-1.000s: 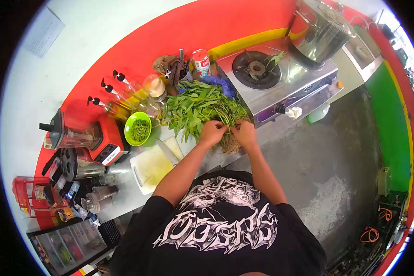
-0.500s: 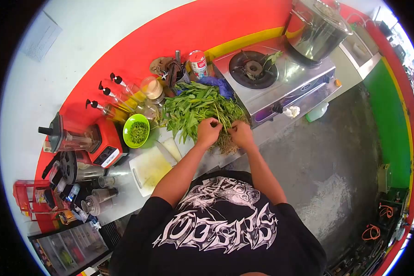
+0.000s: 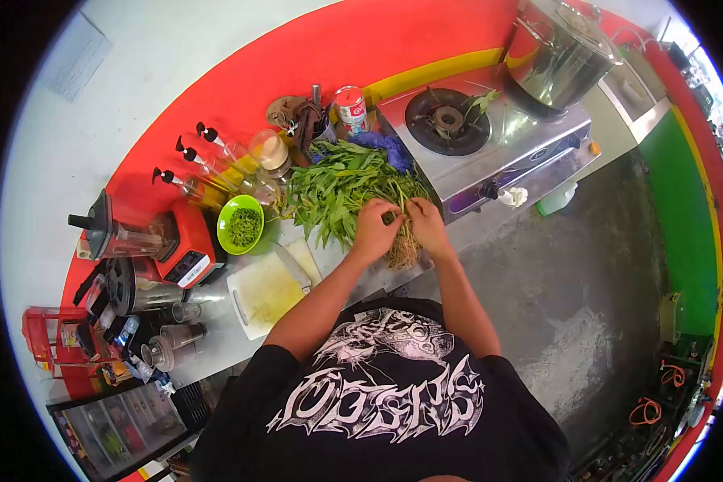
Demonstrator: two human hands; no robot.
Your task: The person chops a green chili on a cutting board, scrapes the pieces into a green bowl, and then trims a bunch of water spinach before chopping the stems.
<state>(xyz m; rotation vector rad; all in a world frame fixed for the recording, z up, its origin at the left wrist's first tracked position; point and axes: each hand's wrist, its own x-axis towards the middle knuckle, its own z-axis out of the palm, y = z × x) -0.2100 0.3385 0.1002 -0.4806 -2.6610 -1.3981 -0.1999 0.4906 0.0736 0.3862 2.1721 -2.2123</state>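
A big heap of leafy greens [image 3: 333, 181] lies on the counter in front of me, leaves to the left and pale brown roots [image 3: 403, 251] toward me. My left hand [image 3: 375, 231] is closed on the stems, thumb and fingers pinched together. Close beside it, my right hand [image 3: 427, 227] also grips the stems, just above the roots. The two hands nearly meet at the fingertips. To the left, a knife [image 3: 293, 269] rests on a white cutting board [image 3: 247, 304], near a lime-green bowl [image 3: 221, 233] of chopped greens.
A gas stove [image 3: 478, 169] with a large steel pot [image 3: 558, 60] stands to the right. Behind the greens are a blue plastic bag [image 3: 390, 149] and a red-and-white can [image 3: 350, 108]. Pump bottles [image 3: 205, 173], a red blender [image 3: 191, 249] and cups [image 3: 177, 336] line the left.
My right hand has turned inward and come closer to my left hand at the stems. My left hand has shifted slightly; the roots show more gathered together below the hands.
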